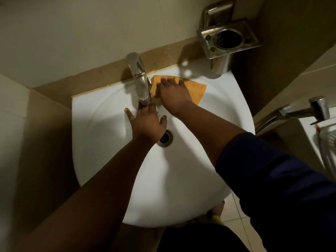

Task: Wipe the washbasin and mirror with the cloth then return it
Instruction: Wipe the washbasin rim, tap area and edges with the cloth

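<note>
Right hand (174, 93), fingers spread flat, pressing orange cloth (197, 90) onto basin (101, 135) ledge at upper centre, likely to wipe behind tap (140, 80). Left hand (147, 122), fingers apart, resting in bowl below spout, seemingly for support. Tap crowding cloth's left edge. Drain (165, 138) centre; steel holder (229, 40) upper right. Mirror unseen.

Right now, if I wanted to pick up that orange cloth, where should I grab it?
Probably the free corner of the flat orange cloth, coming from the right side. That corner sticks out past the right hand pressing on it, lying flat on the white washbasin rim. The shiny metal tap crowds the cloth's left edge, so pinch the corner from above.
</note>
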The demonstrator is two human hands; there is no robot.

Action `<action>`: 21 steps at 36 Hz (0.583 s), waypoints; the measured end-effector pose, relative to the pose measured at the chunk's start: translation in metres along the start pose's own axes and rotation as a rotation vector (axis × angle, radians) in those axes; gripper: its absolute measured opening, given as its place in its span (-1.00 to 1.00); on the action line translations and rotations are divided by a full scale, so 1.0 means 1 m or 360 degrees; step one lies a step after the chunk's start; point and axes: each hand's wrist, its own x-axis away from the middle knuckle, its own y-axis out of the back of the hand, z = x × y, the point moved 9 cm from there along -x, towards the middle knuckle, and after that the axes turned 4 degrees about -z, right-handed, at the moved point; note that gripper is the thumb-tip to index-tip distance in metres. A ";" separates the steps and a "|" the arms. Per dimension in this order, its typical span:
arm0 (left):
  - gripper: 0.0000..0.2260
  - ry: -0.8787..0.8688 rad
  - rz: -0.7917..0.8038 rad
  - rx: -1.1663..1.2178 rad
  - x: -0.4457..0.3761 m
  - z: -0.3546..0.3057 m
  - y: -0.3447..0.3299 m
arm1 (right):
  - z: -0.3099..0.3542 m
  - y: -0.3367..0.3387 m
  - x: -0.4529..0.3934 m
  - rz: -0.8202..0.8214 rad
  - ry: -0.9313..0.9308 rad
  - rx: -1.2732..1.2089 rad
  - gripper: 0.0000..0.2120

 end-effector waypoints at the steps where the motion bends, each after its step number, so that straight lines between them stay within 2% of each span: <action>1: -0.39 0.0008 0.0009 -0.0037 0.000 0.000 0.001 | -0.005 0.001 -0.002 -0.0027 -0.0035 -0.0026 -0.61; 10: -0.39 0.0012 0.0024 -0.0134 -0.001 -0.004 0.003 | -0.045 0.007 0.020 -0.0184 -0.0412 -0.0035 -0.65; 13: -0.39 0.0034 0.0020 -0.0110 -0.001 -0.006 0.003 | -0.040 0.005 0.030 -0.0224 -0.0470 -0.0002 -0.61; 18: -0.34 0.0027 0.0061 -0.0154 -0.004 -0.005 -0.002 | 0.008 -0.009 0.021 -0.0083 -0.0207 -0.0047 -0.54; 21: -0.41 0.0030 0.0034 -0.0147 -0.004 -0.005 0.001 | 0.013 -0.008 0.004 -0.0045 -0.0082 -0.0049 -0.56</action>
